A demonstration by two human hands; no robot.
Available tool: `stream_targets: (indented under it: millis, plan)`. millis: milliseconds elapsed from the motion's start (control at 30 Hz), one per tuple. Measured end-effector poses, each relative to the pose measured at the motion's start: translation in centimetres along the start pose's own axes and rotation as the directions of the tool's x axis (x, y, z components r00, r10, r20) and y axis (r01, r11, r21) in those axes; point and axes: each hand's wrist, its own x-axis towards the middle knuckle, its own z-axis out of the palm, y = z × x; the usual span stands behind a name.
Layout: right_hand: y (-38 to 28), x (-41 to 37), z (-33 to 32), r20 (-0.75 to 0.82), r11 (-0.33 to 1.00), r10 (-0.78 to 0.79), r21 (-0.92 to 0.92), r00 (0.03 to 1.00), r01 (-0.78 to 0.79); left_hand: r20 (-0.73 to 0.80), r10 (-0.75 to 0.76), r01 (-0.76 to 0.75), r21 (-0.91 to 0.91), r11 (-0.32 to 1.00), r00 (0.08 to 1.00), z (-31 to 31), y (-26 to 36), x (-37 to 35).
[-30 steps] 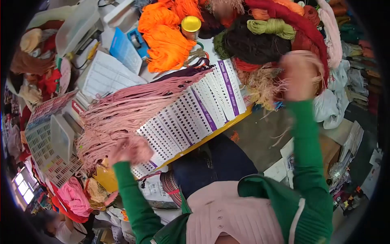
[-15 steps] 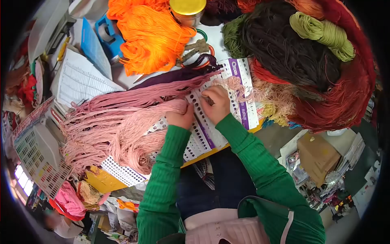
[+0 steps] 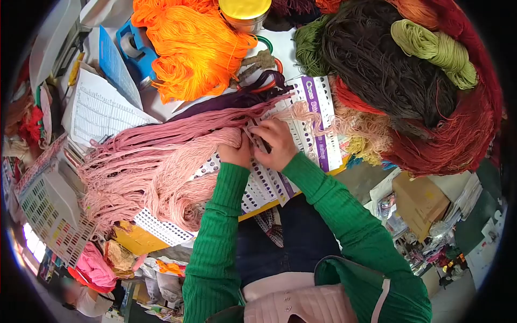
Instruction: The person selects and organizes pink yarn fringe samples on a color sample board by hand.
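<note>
My left hand (image 3: 235, 151) is closed around the end of a bundle of pale pink thread (image 3: 177, 161), near a punched white card (image 3: 264, 185). Close beside it, my right hand (image 3: 277, 143) has its fingers bent inward and pressed together over the card's upper part. Whatever lies between those fingers is hidden. Darker pink thread (image 3: 188, 123) and deep purple thread (image 3: 215, 102) lie just beyond the hands. Another punched card with a purple stripe (image 3: 315, 110) sits to the right, a curly pink strand (image 3: 306, 114) across it.
Orange yarn (image 3: 194, 51), a yellow-lidded jar (image 3: 245, 8) and scissors (image 3: 269, 48) are at the back. Dark brown yarn (image 3: 382, 64), a green skein (image 3: 435, 51) and dark red yarn (image 3: 447, 140) fill the right. At left are a blue tape dispenser (image 3: 134, 51) and printed sheets (image 3: 102, 110).
My right hand has moved left and slightly down, closer to my left hand, its fingers now bent over the card. The punched card strip below the hands has tilted.
</note>
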Motion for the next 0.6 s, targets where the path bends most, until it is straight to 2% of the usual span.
stream_targets:
  millis: [33, 67, 100, 133, 167, 233, 267, 300, 333, 367, 433, 467, 533, 567, 600]
  plan:
    - [-0.1, 0.1, 0.1, -0.012, 1.0, 0.018, -0.006, 1.0, -0.018, 0.007, -0.133, 0.133, -0.064, 0.989, 0.991, -0.4, 1.6, -0.4]
    - [-0.1, 0.0, 0.0, -0.027, 0.999, 0.038, -0.011, 0.999, -0.038, 0.106, -0.192, 0.212, -0.219, 0.952, 0.976, -1.6, 2.7, -0.7]
    - [0.0, -0.1, 0.0, -0.031, 0.999, 0.045, -0.014, 0.998, -0.046, 0.182, -0.344, 0.389, -0.424, 0.818, 0.921, -3.0, 4.0, -1.1]
    - [0.3, 0.0, -0.1, -0.011, 1.0, 0.028, 0.01, 1.0, -0.028, 0.289, -0.461, 0.537, -0.583, 0.61, 0.839, -4.4, 4.7, -1.4]
    - [0.3, 0.1, -0.1, 0.009, 0.999, 0.013, 0.036, 1.0, -0.013, 0.542, -0.355, 0.644, -0.696, 0.318, 0.762, -6.1, 4.3, -1.7]
    - [0.5, 0.0, -0.2, 0.017, 1.0, 0.019, 0.017, 1.0, -0.019, 0.665, -0.155, 0.68, -0.729, 0.08, 0.731, -7.5, 3.9, -2.0]
    - [0.7, -0.1, -0.1, -0.02, 0.995, 0.03, 0.093, 0.999, -0.028, 0.663, -0.157, 0.679, -0.73, 0.08, 0.732, -7.2, 3.6, -1.7]
    - [0.9, -0.2, 0.1, -0.056, 0.985, 0.041, 0.168, 0.998, -0.031, 0.7, -0.117, 0.684, -0.627, 0.373, 0.705, -6.2, 3.3, -0.9]
    - [0.3, 0.2, -0.5, -0.029, 0.954, 0.134, 0.272, 0.991, -0.121, 0.74, -0.092, 0.612, -0.474, 0.633, 0.667, -4.9, 3.2, -0.1]
    - [0.5, 0.1, -0.3, -0.026, 0.956, 0.134, 0.269, 0.991, -0.122, 0.555, 0.026, -0.013, -0.028, 1.0, 0.832, -3.0, 4.6, 0.3]
    - [0.9, 0.0, 0.0, -0.05, 0.973, 0.11, 0.207, 0.993, -0.098, 0.272, 0.016, -0.107, 0.324, 0.94, 0.962, -1.6, 2.6, -0.4]
    - [0.6, 0.2, 0.0, 0.001, 0.992, 0.097, 0.079, 0.995, -0.097, 0.287, 0.027, -0.109, 0.274, 0.956, 0.958, -2.5, 2.2, -0.4]
    - [-0.7, 0.6, 0.3, 0.047, 0.98, 0.186, -0.075, 0.981, -0.182, 0.345, -0.27, 0.196, 0.235, 0.952, 0.899, -6.3, 2.6, 1.2]
    - [-1.2, 1.0, 0.2, 0.099, 0.968, 0.2, -0.176, 0.975, -0.18, 0.249, -0.477, 0.525, -0.182, 0.831, 0.843, -8.6, 3.0, 1.5]
    - [-1.2, 1.0, 0.5, 0.121, 0.962, 0.25, -0.141, 0.961, -0.232, 0.415, -0.254, 0.402, -0.319, 0.858, 0.873, -12.0, 4.9, 0.2]
